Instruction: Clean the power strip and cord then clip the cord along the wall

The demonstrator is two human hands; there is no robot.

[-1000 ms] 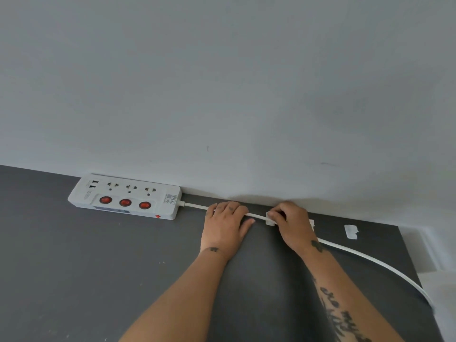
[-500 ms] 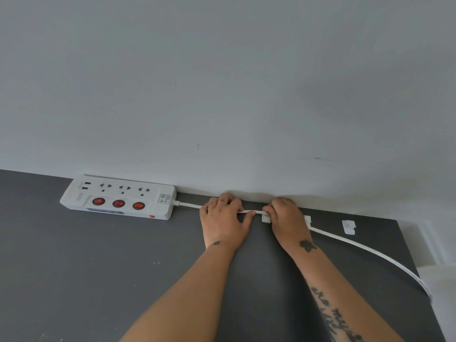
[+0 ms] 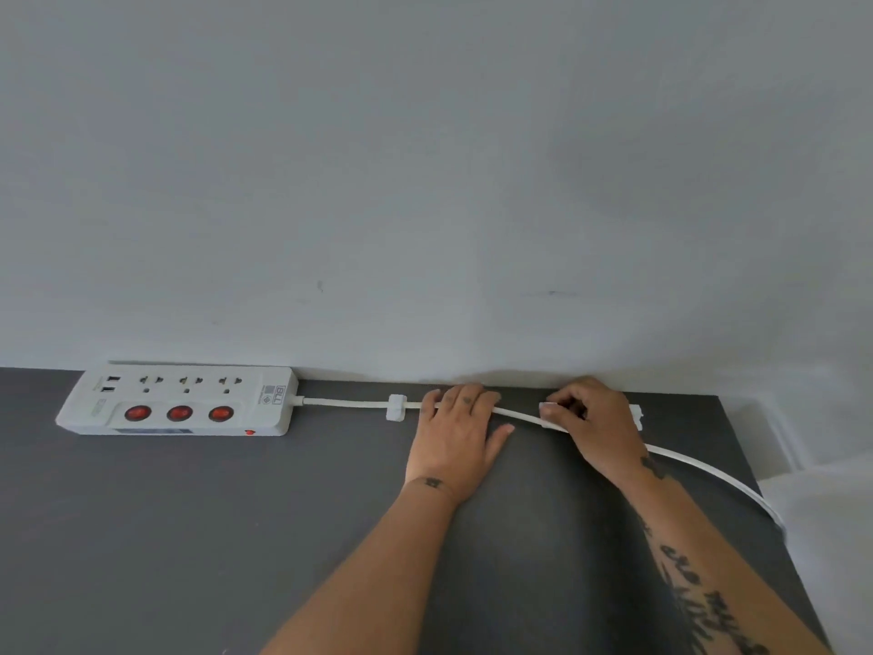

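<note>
Left hand [image 3: 456, 430] flat, pinning cord [image 3: 345, 403] to worktop [image 3: 189, 536]. Right hand [image 3: 593, 420] pinches cord. Best pulled taut, then pressed squarely into clip [image 3: 638, 415].

The fingers of my left hand [image 3: 456, 437] hide a stretch of the cord [image 3: 345, 403], my right hand [image 3: 595, 427] covers most of a clip [image 3: 638, 412] just behind its knuckles, and the label on the power strip [image 3: 179, 399], well left of my fingers, is too small to read.

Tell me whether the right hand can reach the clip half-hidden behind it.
Likely yes: the right hand, pinching the cord, sits right beside that clip near the wall, and nothing else lies between them.
</note>
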